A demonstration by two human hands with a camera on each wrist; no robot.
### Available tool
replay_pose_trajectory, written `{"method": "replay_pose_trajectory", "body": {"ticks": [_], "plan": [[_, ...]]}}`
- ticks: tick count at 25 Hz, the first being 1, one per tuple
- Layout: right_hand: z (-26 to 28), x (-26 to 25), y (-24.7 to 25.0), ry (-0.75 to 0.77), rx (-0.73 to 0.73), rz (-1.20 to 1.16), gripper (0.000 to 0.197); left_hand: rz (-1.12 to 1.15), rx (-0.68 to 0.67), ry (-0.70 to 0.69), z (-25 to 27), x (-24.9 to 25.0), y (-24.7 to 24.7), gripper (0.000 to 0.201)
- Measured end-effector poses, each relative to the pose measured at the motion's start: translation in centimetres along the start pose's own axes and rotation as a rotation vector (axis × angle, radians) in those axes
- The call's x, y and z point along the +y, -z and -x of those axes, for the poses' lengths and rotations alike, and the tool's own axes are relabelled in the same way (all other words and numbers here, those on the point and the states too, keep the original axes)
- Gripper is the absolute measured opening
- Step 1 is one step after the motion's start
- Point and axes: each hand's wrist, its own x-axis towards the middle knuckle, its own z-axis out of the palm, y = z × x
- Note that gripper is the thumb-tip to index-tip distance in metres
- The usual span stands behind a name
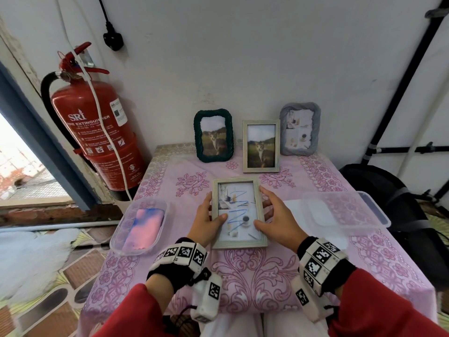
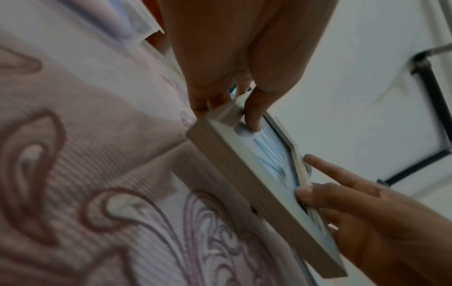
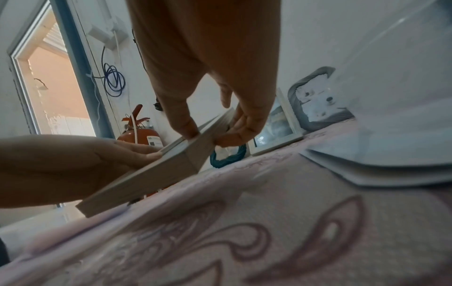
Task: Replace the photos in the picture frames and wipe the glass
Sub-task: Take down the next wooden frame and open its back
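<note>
A grey wooden picture frame [image 1: 239,243] is held between both hands over the pink flowered tablecloth [image 1: 255,276]. Blue zigzag scribbles mark its glass over a pale collage photo. My left hand [image 1: 211,210] grips the left edge, thumb on the glass. My right hand [image 1: 264,207] grips the right edge, thumb also on the glass. In the left wrist view the frame [image 2: 244,193] tilts off the cloth, with the left thumb [image 2: 254,116] pressing its glass. In the right wrist view the right hand [image 3: 212,131] pinches the frame's [image 3: 151,174] corner.
Three frames stand at the wall: a green rope frame [image 1: 213,136], a grey wooden frame [image 1: 261,145] and a grey rope frame [image 1: 300,128]. A clear tub [image 1: 121,229] with a pink-blue cloth [image 1: 145,227] sits left. Another clear tub [image 1: 352,210] sits right. A fire extinguisher [image 1: 97,132] hangs left.
</note>
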Motion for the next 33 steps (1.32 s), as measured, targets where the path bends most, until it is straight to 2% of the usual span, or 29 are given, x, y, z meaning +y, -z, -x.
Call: {"method": "replay_pose_trajectory", "body": {"ticks": [4, 7, 11, 16, 22, 24, 26, 30, 33], "plan": [[0.2, 1.1, 0.5, -0.043, -0.081, 0.100, 0.079, -0.161, -0.141, 0.021, -0.3, -0.4, 0.0, 0.069], [0.1, 1.4, 0.8, -0.004, -0.135, 0.204, 0.071, -0.336, -0.206, 0.027, -0.7, -1.0, -0.1, 0.073], [-0.6, 1.8, 0.9, -0.036, -0.162, 0.306, 0.071, -0.630, -0.151, 0.046, -1.1, -2.1, 0.3, 0.076], [-1.0, 2.6, 1.1, -0.070, -0.198, 0.330, 0.078, -0.528, -0.200, 0.151, -1.5, -2.7, 0.5, 0.084], [-1.1, 3.0, 1.6, -0.076, -0.248, 0.282, 0.084, -0.492, -0.122, 0.098, -0.8, -2.2, 0.6, 0.076], [-1.1, 3.1, 1.6, -0.075, -0.255, 0.285, 0.085, -0.495, -0.070, 0.073, -0.2, -1.8, 0.9, 0.066], [-1.2, 3.2, 1.6, -0.078, -0.263, 0.281, 0.085, -0.471, -0.004, -0.009, 0.4, -0.9, 1.8, 0.048], [-1.2, 3.3, 1.7, -0.092, -0.269, 0.270, 0.085, -0.473, 0.110, -0.187, 1.2, 1.3, 5.7, 0.023], [-1.2, 3.2, 1.7, -0.101, -0.272, 0.267, 0.085, -0.526, 0.204, -0.182, 1.5, 1.9, 10.0, 0.020]]}}
